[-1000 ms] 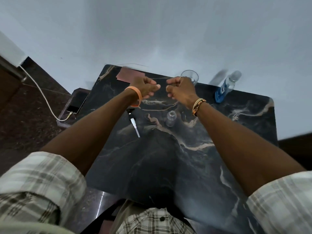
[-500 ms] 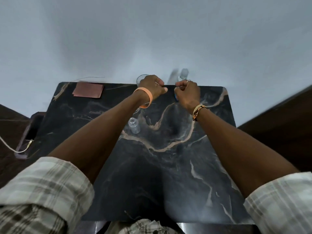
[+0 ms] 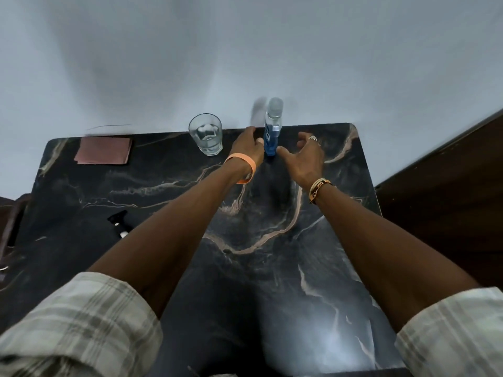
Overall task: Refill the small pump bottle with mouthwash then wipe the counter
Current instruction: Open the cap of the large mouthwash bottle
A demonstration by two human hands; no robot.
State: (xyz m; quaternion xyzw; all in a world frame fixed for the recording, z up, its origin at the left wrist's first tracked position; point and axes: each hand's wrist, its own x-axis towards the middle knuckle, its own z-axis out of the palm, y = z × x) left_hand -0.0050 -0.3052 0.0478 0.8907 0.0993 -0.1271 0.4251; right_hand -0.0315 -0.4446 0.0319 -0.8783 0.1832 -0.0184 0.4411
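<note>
The person is reaching with both arms across the bench [image 3: 168,186] to the mouthwash [image 3: 272,134], which is standing upright at the far edge, close against the wall. The left grip [image 3: 246,148] is coming in at the bottle's left side, released, its fingers fairly straight and its thumb lying just beside the blue body; whether it is touching cannot be told. The right grip [image 3: 303,156] is closing in from the other side, also released, fingers spread and thumb pointing at the bottle's base. Neither is grasping anything. The two-sided approach is probably meant to steady the tall, narrow bottle, one side holding the body while the other works the cap.

A glass [image 3: 206,134] holding some clear liquid is standing just left of the mouthwash. A folded cloth [image 3: 103,151] is lying at the far left corner, likely waiting for the wipe. The pump head [image 3: 119,223] is lying on its side near the left forearm, off its bottle, which suggests the neck is being left clear for pouring. The small bottle itself is not showing; the left arm may be hiding it. Pouring is not yet begun.
</note>
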